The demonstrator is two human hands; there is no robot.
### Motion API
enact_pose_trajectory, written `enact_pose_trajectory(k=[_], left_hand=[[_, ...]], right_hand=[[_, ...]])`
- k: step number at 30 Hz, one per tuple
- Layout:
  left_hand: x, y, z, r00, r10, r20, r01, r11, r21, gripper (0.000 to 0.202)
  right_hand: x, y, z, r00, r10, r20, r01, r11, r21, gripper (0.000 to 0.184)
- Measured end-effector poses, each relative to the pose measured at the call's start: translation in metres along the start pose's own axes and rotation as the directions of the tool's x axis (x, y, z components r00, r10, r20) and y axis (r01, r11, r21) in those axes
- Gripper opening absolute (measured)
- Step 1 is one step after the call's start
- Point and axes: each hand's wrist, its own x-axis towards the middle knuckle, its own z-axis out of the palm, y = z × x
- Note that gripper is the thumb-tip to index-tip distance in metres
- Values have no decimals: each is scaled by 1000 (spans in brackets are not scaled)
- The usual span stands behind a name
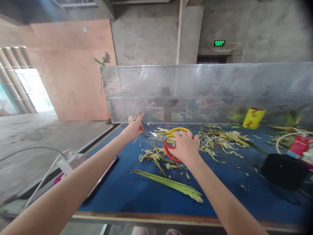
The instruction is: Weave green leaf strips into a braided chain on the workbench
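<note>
My right hand [187, 145] is closed on scissors [161, 137] with one yellow and one red handle. Their handles are spread and the blades point left, toward my left hand [135, 129]. That hand is at the far left of the table, one finger stretched out and the others curled; what they hold, if anything, is hidden. Just behind it shows a whitish rounded thing [132, 117], partly covered. Below the scissors lies a pile of pale, knobbly plant scraps [153, 155]. A long green leaf strip [171, 184] lies nearer the front edge.
More leaf scraps [226, 138] cover the back right of the blue table [117, 192]. A perforated metal panel [146, 88] bounds the rear. A yellow roll [253, 118], a black object [285, 171] and a red package [299, 147] stand right; a phone [104, 178] and power adapter [70, 163] lie left.
</note>
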Motion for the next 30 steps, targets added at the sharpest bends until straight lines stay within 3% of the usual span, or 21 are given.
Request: enact_pose_trajectory(k=[12,30], left_hand=[[-5,-5,7,998,53,36,-52,998,-30,82],[-6,-5,9,995,22,93,-21,1000,-14,78]], right_hand=[[20,-28,16,990,105,94,-106,994,7,51],[27,-26,25,969,37,243,-57,995,78,37]])
